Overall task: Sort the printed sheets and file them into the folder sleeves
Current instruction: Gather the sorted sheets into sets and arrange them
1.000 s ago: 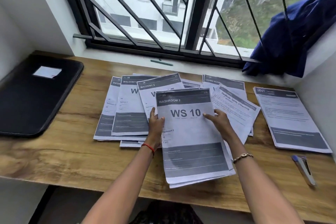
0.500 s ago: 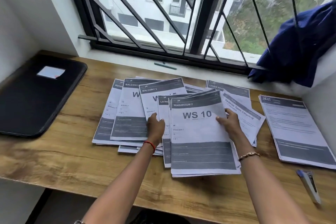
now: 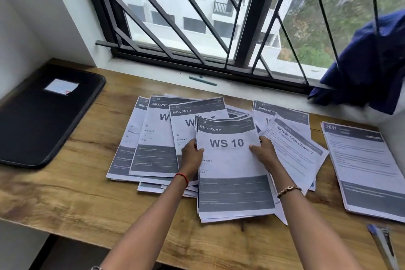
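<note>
Running below a window (image 3: 197,17) with a dark metal grille, a wooden desk (image 3: 65,193) fills a white-walled niche; outside are a pale apartment block and green trees. A green pen (image 3: 202,80) lies on the sill, and a blue cloth (image 3: 372,61) hangs at the right end of it. On the left part of the desk lies a closed black folder (image 3: 43,116) with a small white label (image 3: 61,86) whose writing I cannot read. Printed sheets are fanned over the middle, with the headings "BALCONY 3" (image 3: 186,116), "LIVING ROOM" (image 3: 280,112) and "Bedside Table Cleaning" (image 3: 295,144). A separate pile (image 3: 361,171) at the right begins with "2641", and a stapler (image 3: 383,241) lies near the front right corner. The top bundle (image 3: 232,182) reads "WASHROOM 2" and "WS 10". Its long axis runs from the person toward the window, with the heading at the far end. The left hand (image 3: 191,153) grips its left edge and the right hand (image 3: 264,152) its right edge, thumbs on top.
</note>
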{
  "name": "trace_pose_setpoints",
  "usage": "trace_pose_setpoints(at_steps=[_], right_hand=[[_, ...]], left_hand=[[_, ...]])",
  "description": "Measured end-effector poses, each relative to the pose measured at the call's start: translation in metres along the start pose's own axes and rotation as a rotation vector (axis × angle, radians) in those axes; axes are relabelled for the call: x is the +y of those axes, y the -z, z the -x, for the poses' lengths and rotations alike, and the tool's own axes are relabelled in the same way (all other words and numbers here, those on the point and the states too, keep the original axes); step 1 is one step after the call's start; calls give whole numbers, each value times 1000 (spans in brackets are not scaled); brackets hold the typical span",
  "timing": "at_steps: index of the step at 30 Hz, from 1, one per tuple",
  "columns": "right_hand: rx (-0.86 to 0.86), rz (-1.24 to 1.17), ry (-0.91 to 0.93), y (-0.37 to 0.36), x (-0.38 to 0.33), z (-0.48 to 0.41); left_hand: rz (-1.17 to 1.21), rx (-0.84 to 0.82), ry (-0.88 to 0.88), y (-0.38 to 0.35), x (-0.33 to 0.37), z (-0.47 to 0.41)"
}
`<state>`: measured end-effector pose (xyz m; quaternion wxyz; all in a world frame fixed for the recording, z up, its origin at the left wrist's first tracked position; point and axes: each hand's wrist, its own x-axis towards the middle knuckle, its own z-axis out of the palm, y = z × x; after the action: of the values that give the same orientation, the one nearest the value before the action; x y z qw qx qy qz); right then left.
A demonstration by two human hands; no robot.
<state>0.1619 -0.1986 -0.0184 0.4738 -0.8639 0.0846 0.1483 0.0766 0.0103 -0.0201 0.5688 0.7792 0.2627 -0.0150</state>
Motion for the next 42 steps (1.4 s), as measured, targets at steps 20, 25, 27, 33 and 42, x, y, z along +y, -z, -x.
trace_pose_setpoints(at_steps=[20, 25, 27, 33, 42], right_hand=[[-69, -199, 71, -14, -50, -14], [-67, -170, 84, -29, -61, -24], [-62, -152, 99, -35, -64, -26], [-50, -91, 96, -60, -69, -36], [-99, 108, 161, -79, -66, -37]], left_hand=[[422, 86, -20, 39, 12, -20], [30, 376, 55, 48, 0, -34], [-104, 400, 119, 54, -4, -37], [-105, 314, 137, 57, -12, -48], [108, 143, -17, 58, -3, -38]])
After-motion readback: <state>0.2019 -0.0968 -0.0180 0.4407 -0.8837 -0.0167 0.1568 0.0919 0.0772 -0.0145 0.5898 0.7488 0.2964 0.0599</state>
